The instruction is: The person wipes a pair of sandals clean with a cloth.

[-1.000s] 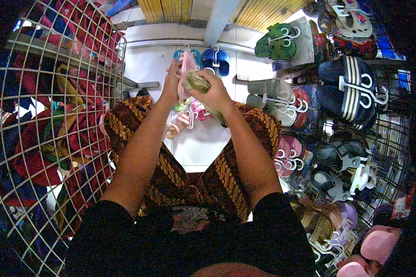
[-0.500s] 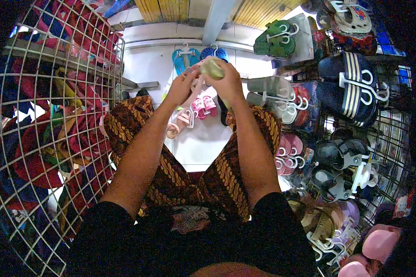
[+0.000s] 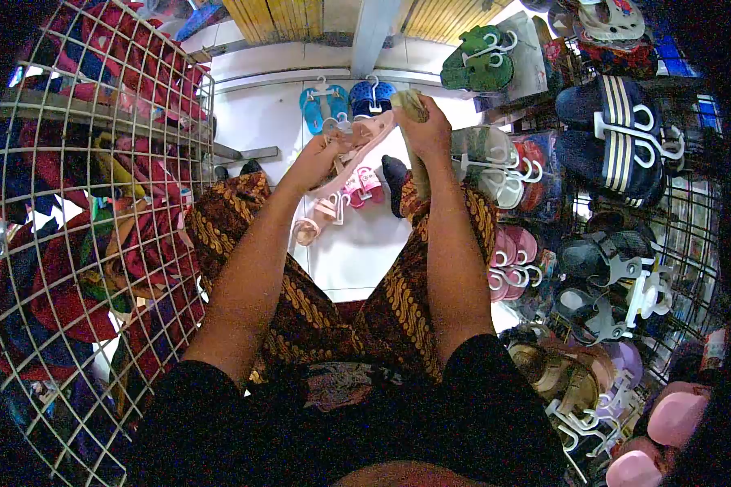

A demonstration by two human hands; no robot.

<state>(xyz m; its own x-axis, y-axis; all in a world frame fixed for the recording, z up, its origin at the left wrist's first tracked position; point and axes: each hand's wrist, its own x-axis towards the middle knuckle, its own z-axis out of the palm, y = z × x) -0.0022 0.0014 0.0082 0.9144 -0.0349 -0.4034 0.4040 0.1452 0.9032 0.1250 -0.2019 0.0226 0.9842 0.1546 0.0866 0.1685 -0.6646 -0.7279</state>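
From the sandal [image 3: 369, 146], the left hand [image 3: 320, 161] grips at eight o'clock; the right hand [image 3: 426, 130], holding a cloth [image 3: 409, 105], sits at two. On the floor [image 3: 353, 260], flip-flops [image 3: 313, 109] lie at eleven, clogs [image 3: 386, 92] beside them at twelve, slides [image 3: 370, 187] at six. A mesh [image 3: 105, 219] stands at nine, fabric [image 3: 69, 304] behind it; a rack [image 3: 694, 231] at three.

I am wearing the one camera on my head, and it is looking forward and steeply down over my lap [image 3: 300, 316]. My black shirt [image 3: 341, 418] is filling the bottom edge, nearest the lens, and my forearms [image 3: 244, 276] are stretching away from it. My left grip [image 3: 315, 159] and right grip [image 3: 425, 130] are sitting farther off, in the upper middle, above the white floor [image 3: 357, 260]. The wide lens is curving the wire grid [image 3: 97, 243] on the left and the wire rack [image 3: 689, 235] on the right, and darkness is rounding the corners.
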